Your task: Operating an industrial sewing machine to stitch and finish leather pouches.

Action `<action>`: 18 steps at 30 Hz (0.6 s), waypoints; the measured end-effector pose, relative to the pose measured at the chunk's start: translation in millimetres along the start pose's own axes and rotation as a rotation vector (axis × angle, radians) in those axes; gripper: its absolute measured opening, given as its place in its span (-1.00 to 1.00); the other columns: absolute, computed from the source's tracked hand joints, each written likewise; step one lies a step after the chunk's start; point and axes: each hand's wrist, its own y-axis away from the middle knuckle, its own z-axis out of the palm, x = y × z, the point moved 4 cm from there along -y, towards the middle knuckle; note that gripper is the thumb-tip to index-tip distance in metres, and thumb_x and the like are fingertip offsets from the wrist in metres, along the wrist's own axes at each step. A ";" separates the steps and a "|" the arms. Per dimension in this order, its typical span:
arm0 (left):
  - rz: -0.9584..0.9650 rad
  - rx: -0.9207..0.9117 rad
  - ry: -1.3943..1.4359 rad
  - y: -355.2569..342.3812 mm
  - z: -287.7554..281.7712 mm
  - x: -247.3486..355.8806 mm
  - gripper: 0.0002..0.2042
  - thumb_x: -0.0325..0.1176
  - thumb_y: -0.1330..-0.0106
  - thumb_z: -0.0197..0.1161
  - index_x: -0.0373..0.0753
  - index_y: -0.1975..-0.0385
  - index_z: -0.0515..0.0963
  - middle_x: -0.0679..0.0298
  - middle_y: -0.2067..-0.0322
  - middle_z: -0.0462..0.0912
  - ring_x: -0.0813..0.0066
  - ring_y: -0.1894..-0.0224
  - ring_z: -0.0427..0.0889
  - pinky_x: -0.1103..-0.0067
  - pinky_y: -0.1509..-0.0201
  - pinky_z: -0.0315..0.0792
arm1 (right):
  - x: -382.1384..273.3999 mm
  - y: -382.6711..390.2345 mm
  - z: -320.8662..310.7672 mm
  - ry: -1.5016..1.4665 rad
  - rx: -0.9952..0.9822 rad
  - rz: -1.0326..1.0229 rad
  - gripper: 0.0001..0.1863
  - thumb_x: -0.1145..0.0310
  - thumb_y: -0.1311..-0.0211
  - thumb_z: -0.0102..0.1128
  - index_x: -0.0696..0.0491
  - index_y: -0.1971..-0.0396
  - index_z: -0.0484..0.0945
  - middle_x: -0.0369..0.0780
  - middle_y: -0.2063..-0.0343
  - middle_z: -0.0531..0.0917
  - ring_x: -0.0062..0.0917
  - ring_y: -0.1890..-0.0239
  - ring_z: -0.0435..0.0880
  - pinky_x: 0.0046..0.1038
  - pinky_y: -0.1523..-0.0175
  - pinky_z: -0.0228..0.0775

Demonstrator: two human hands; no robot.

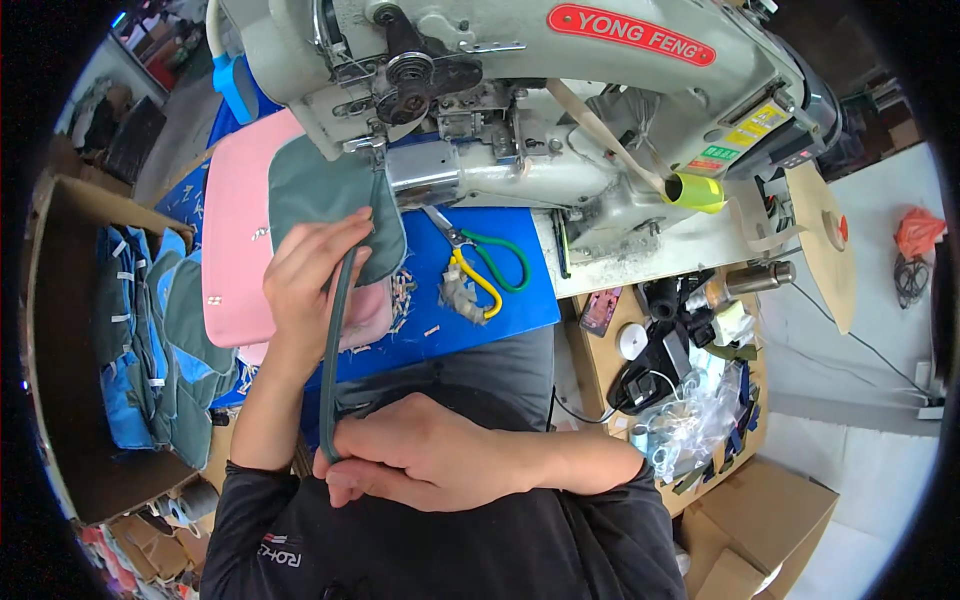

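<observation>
At far left, a cardboard box (pixel 60 330) holds a stack of blue and grey-green cloth pieces (pixel 188 320); whether these are finished or waiting cannot be told. Beside it, on a blue tabletop (pixel 535 290), a pink piece (pixel 228 240) with rounded corners lies partly under the grey-green panel (pixel 318 195), which is the thing being worked on and sits with its upper right part by the machine's needle area. The left hand (pixel 308 272) lies over the panel's lower edge, fingers stretched toward the needle; the thumb and fingertips are at the dark green strip (pixel 331 375), though I cannot tell whether they pinch it or merely press. The strip runs down from there to the right hand (pixel 415 455), whose thumb and bent fingers grasp it near the lap, its far end hidden in the grip. The work looks partway along: the strip meets the panel near the needle, while a long length hangs loose and seems yet to be joined. How much edge is already sewn is hard to make out, since strip and panel nearly match in colour and the left hand covers the rest. The sewing machine (pixel 490 40) is cut off above, and its needle tip is hidden. To the right lie scissors (pixel 477 247) with green and yellow handles, untouched.
</observation>
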 end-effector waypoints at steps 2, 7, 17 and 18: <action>0.041 0.023 -0.041 1.5 -3.5 4.3 -0.83 -0.52 -0.10 0.37 -0.32 0.29 0.63 0.14 0.27 0.73 0.28 0.28 0.67 0.51 0.20 0.51 | 1.6 2.4 -1.9 0.052 0.023 -0.044 -0.89 0.46 -0.36 0.10 0.21 0.25 0.50 -0.20 0.44 0.69 -0.44 0.41 0.72 -0.49 0.30 0.52; 0.103 0.050 -0.017 6.0 -5.3 4.6 -0.85 -0.51 -0.10 0.38 -0.32 0.32 0.62 0.14 0.29 0.73 0.31 0.30 0.67 0.54 0.24 0.51 | 1.1 4.2 -6.4 0.156 0.087 -0.173 -0.92 0.47 -0.28 0.19 0.18 0.33 0.56 -0.21 0.45 0.68 -0.36 0.43 0.69 -0.43 0.33 0.48; 0.066 0.062 0.015 6.9 -6.9 0.1 -0.85 -0.55 -0.09 0.37 -0.33 0.32 0.62 0.13 0.31 0.73 0.31 0.33 0.67 0.53 0.26 0.51 | 18.1 1.8 -31.0 0.392 0.231 -0.038 -0.79 0.41 -0.17 0.33 0.13 0.23 0.57 -0.19 0.32 0.57 -0.42 0.35 0.62 -0.44 0.23 0.48; 0.060 0.063 0.003 6.8 -10.3 0.4 -0.85 -0.55 -0.09 0.37 -0.33 0.32 0.62 0.13 0.31 0.73 0.31 0.33 0.67 0.53 0.26 0.51 | 23.8 0.5 -39.4 0.366 0.308 0.038 -0.78 0.42 -0.18 0.32 0.13 0.20 0.55 -0.19 0.33 0.57 -0.46 0.37 0.62 -0.46 0.25 0.48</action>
